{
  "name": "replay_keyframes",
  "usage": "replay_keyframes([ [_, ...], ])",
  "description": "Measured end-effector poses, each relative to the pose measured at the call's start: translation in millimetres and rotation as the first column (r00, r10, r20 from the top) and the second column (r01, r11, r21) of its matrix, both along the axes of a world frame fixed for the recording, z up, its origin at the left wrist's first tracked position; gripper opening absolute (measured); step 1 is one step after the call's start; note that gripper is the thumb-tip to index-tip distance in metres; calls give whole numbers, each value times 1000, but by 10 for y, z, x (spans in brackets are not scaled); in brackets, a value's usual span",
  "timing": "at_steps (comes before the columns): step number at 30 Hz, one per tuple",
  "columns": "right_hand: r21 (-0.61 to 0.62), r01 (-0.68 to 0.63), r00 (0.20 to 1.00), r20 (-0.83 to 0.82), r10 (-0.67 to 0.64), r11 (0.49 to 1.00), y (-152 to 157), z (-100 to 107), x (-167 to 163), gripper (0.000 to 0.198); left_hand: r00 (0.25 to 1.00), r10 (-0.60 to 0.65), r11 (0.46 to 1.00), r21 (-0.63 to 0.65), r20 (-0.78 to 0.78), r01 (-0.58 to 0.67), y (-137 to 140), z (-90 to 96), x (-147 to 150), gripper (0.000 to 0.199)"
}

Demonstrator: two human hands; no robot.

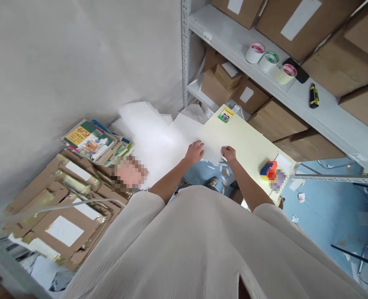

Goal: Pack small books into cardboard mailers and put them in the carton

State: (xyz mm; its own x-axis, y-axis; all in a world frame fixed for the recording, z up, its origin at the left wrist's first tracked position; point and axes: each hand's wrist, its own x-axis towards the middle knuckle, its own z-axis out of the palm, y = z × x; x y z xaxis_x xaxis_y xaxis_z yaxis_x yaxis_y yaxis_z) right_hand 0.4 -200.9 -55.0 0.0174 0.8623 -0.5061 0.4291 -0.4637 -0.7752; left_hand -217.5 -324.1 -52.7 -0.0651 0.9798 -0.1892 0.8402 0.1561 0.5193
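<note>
Shirt: pale, soft woven cloth (196, 241), loosely creased, nearest to you.
Left grip: your left hand (195, 152) lies released, fingers extended on the white sheet.
Right grip: your right hand (228, 153) is curled at the sheet's right edge; you cannot tell whether it pinches the paper.
White sheet (211, 151): thin, smooth, between your hands, partly overlapping the counter's left side.
Loose white sheets (153, 139): broad, flat, glossy where light strikes, left of your hands.
Cardboard stack (89, 228): flattened brown board, ragged edges, shiny tape strips, rectangular white labels; at your left.
Books (92, 143): printed covers, piled unevenly beyond the cardboard.
Counter (249, 143): pale yellow, smooth, rectangular; carries a red-and-blue object (268, 170) and a small printed card (226, 115).
Shelf (336, 124): grey metal, perforated upright; holds cylindrical tape rolls (268, 62), a yellow-black cutter (314, 96) and boxy cartons (324, 68).
Wall (84, 54): matte grey.
</note>
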Motion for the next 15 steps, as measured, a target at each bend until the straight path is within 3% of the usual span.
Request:
replay_keyframes([
  [6, -8, 50, 999, -3, -50, 999, 290, -173, 779, 25, 999, -44, 995, -91, 11, 45, 489, -210, 489, 59],
  [15, -68, 55, 996, 81, -49, 996, 790, -508, 1742, 24, 998, -16, 949, -316, -59, -4, 1064, -530, 1186, 67],
])
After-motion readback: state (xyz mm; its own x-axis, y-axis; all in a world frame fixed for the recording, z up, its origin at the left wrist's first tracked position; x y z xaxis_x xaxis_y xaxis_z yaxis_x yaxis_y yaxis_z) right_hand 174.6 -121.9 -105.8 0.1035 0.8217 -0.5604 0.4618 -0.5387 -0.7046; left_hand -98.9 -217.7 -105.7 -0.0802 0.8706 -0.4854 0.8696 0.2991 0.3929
